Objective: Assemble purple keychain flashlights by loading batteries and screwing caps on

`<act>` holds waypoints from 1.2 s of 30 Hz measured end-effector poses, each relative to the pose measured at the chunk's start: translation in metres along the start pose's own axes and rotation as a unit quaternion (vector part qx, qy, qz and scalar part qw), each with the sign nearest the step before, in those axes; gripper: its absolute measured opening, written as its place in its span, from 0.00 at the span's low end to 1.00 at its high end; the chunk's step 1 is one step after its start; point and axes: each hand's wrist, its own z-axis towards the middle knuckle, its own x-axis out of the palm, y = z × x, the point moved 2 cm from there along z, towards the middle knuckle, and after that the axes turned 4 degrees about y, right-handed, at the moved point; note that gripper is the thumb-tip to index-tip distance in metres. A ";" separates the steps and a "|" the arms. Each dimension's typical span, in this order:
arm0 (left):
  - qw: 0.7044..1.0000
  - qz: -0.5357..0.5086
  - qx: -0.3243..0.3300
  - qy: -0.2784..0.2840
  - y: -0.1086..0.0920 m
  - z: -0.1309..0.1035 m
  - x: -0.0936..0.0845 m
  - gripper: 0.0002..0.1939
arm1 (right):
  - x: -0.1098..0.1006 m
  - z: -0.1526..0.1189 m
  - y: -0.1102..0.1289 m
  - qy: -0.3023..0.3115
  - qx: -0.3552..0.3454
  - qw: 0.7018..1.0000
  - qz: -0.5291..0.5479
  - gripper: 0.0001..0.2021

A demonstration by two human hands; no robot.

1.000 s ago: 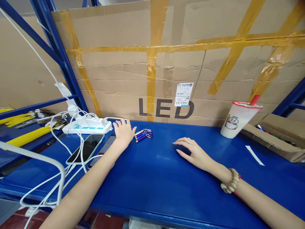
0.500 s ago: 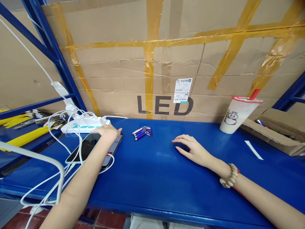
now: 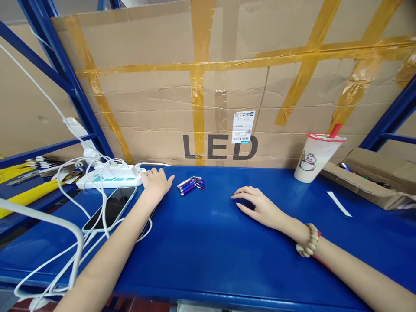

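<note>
Left hand (image 3: 157, 184) beside small flashlights (image 3: 189, 186), right hand (image 3: 262, 209) empty on the blue table (image 3: 208, 264)

The left hand is palm down with its fingers a little apart and its thumb out to the side, pinching nothing. Its fingers reach the end of a white power strip (image 3: 131, 178); whether they touch it, I cannot tell. The flashlights, silver, blue and purple with clips, lie in a bunch on the table, just beyond the thumb and apart from it.

The right hand is loosely curved, thumb clear of the fingers, holding nothing; a bead bracelet (image 3: 308, 241) circles the wrist.

On the left, a phone (image 3: 121, 202) lies flat, with white cables (image 3: 104, 208) looping over it and down past the table's near edge. Past the right hand lie a narrow white strip (image 3: 339, 203), an upright cup (image 3: 313, 160) with a red straw (image 3: 335, 130), and an open cardboard box (image 3: 360, 187).

The tabletop is glossy, with a pale shine near the middle. Behind it stands a big cardboard sheet (image 3: 156, 99), creased, marked LED, crossed with yellow-brown tape (image 3: 197, 91) and bearing a white label (image 3: 243, 127). Blue metal posts (image 3: 81, 99) frame both sides. Yellow-handled things (image 3: 35, 190) lie at far left; reddish floor (image 3: 130, 304) shows below.
</note>
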 end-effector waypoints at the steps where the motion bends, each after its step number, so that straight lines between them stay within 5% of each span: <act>1: 1.000 -0.004 0.019 -0.011 -0.003 -0.002 -0.002 0.28 | 0.000 0.000 0.000 -0.001 -0.001 1.000 -0.001 0.12; 11: 0.964 -0.016 0.258 -0.059 -0.054 -0.039 0.005 0.16 | 0.000 0.000 0.000 -0.005 -0.009 1.000 0.002 0.12; 27: 0.952 -0.063 0.296 -0.036 -0.063 -0.044 0.020 0.14 | 0.001 0.000 -0.001 0.005 -0.004 1.000 0.001 0.12; 36: 0.891 -0.187 0.413 0.018 -0.081 -0.067 0.018 0.13 | 0.001 0.001 0.002 -0.002 0.005 1.000 0.023 0.15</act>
